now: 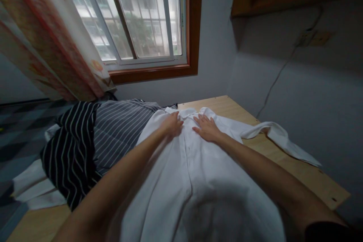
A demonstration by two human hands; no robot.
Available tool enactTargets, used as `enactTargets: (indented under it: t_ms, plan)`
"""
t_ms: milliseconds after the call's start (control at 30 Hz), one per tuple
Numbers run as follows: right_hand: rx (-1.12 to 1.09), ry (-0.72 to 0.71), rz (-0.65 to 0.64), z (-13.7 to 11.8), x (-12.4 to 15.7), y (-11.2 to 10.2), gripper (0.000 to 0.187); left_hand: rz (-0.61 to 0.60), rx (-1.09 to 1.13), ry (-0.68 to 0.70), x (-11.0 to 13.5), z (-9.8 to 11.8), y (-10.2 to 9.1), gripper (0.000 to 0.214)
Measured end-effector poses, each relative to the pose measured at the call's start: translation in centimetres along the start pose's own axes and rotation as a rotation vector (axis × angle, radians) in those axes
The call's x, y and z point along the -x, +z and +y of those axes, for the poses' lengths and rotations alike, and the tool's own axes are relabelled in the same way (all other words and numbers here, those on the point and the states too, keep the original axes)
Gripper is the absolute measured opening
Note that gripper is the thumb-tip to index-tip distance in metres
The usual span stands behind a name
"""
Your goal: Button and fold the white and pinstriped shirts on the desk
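a striped cloth [120, 132] lay left of the left hand [172, 124]. that hand rested loosely on the white collared shirt [198, 170], spread under both hands. the right hand [207, 127] lay flat, gripping nothing. it seemed a smoothing step; the next move called for gentle palms.

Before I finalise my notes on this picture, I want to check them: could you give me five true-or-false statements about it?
1. The left hand is on the white shirt. True.
2. The right hand is holding the curtain. False: it lies on the shirt.
3. Striped cloth lies to the left of the shirt. True.
4. A sleeve stretches over the wooden board on the right. True.
5. The curtain covers the whole window. False: much of the glass shows.
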State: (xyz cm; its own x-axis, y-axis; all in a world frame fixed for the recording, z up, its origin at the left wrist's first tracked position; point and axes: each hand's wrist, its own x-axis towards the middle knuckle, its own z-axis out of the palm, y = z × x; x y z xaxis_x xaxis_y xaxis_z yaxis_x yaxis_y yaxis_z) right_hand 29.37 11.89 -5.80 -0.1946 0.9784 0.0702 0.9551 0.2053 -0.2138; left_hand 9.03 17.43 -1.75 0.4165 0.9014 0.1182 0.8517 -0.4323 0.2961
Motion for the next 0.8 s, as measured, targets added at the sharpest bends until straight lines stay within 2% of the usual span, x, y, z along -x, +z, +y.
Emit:
enactTargets:
  t_ms: [100, 200, 300, 433, 533, 633, 700, 800]
  plan:
    - [0.027, -0.096, -0.023, -0.1, 3.4, 0.5, 0.069, -0.104, -0.161, 0.092, 3.8, 0.2, -0.3, 0.066]
    - [0.04, -0.125, -0.058, 0.3, 6.1, 1.4, 0.07, -0.223, -0.272, 0.124, 7.3, 0.1, 0.9, 0.072]
    - [0.048, -0.118, -0.039, 1.0, 7.7, 1.8, 0.069, -0.199, -0.308, 0.092, 8.9, -0.3, 2.5, 0.077]
    - [0.035, -0.146, 0.015, 1.4, 8.2, 1.1, 0.065, -0.125, -0.308, 0.074, 9.2, -0.4, 3.6, 0.079]
    - [-0.032, -0.093, 0.082, 0.3, 6.3, -0.2, 0.049, -0.085, -0.305, 0.087, 9.4, 0.0, 3.8, 0.076]
    - [-0.178, -0.045, 0.248, -2.3, 1.8, -1.1, 0.036, 0.002, -0.296, 0.102, 9.9, 0.4, 3.7, 0.067]
    - [-0.305, -0.036, 0.337, -4.4, -2.0, -0.8, 0.038, 0.054, -0.281, 0.112, 10.3, 0.6, 3.5, 0.057]
    - [-0.419, 0.132, 0.295, -7.3, -6.8, 0.8, 0.044, 0.139, -0.269, 0.123, 10.9, 1.0, 3.2, 0.04]
